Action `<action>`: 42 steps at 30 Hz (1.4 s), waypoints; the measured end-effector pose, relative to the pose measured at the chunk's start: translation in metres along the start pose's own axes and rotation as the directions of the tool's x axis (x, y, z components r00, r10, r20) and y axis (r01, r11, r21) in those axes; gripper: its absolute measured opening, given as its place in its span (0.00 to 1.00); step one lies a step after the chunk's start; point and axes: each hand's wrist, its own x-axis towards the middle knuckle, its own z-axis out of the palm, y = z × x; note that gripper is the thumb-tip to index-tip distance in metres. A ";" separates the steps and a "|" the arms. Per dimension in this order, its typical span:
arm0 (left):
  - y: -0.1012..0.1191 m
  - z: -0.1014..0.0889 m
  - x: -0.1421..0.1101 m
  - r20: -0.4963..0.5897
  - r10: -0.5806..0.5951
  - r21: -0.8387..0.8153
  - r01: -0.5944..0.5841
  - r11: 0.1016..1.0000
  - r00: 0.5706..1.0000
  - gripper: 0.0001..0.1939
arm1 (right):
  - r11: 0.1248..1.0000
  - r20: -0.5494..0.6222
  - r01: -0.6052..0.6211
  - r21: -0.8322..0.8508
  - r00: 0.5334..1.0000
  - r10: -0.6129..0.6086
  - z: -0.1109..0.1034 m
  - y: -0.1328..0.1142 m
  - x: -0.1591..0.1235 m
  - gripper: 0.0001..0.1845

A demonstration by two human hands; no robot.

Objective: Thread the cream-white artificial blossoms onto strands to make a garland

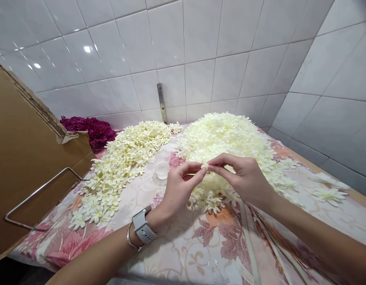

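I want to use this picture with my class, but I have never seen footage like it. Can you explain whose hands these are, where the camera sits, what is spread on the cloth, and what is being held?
There is no machine here. The single picture comes from a camera worn on a person's head, looking forward and down at their own two bare hands.

The left hand, with a grey watch and thin bangle on its wrist, and the right hand meet in a pinching grip on one small cream fabric flower.

They work over a floral pink tablecloth. On it lie two heaps: a long pile of small cream flowers on the left and a wider mound of pale cream petals behind the hands. A brown cardboard box stands at the left, with magenta flowers beyond it. White tiles cover the walls.
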 end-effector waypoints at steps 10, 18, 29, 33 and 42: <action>-0.004 -0.002 0.006 -0.059 -0.016 -0.027 0.015 1.000 0.998 0.06 | 0.989 -0.232 -0.034 -0.142 0.973 0.000 -0.001 0.002 0.002 0.05; -0.002 0.000 0.001 -0.007 0.004 0.024 -0.004 1.000 1.000 0.07 | 0.940 -0.022 0.260 -0.222 0.962 -0.272 0.006 0.000 -0.004 0.04; -0.001 0.000 0.002 -0.038 -0.029 -0.002 0.029 1.000 0.999 0.06 | 0.940 -0.152 0.169 -0.295 0.963 -0.221 -0.003 -0.002 0.001 0.06; -0.001 0.000 0.002 -0.002 -0.021 0.002 0.021 1.000 1.000 0.07 | 0.918 -0.003 0.265 -0.293 0.960 -0.278 0.003 0.001 -0.002 0.03; 0.001 0.000 0.002 -0.025 -0.060 -0.043 0.059 0.997 0.998 0.08 | 0.997 -0.064 0.002 -0.083 0.998 -0.007 -0.002 0.000 0.000 0.04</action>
